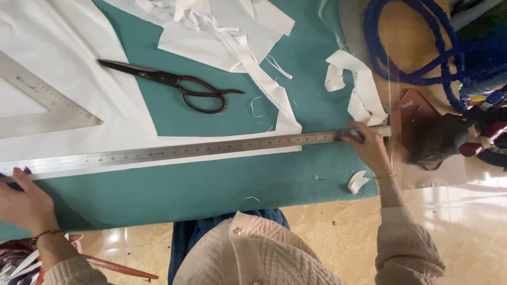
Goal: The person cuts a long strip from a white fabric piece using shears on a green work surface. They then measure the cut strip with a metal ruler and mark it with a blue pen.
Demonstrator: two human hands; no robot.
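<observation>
A long metal ruler (195,151) lies across the teal table (222,179), over the lower edge of a white fabric sheet (68,68). My left hand (24,203) presses on the ruler's left end, fingers flat. My right hand (367,150) grips the ruler's right end near the table's edge. Neither hand holds anything else.
Dark scissors (174,84) lie on the table above the ruler. A metal set square (42,108) rests on the white fabric at left. White fabric scraps (227,31) and strips (356,87) lie at the top. A blue rope (422,47) and clutter sit right of the table.
</observation>
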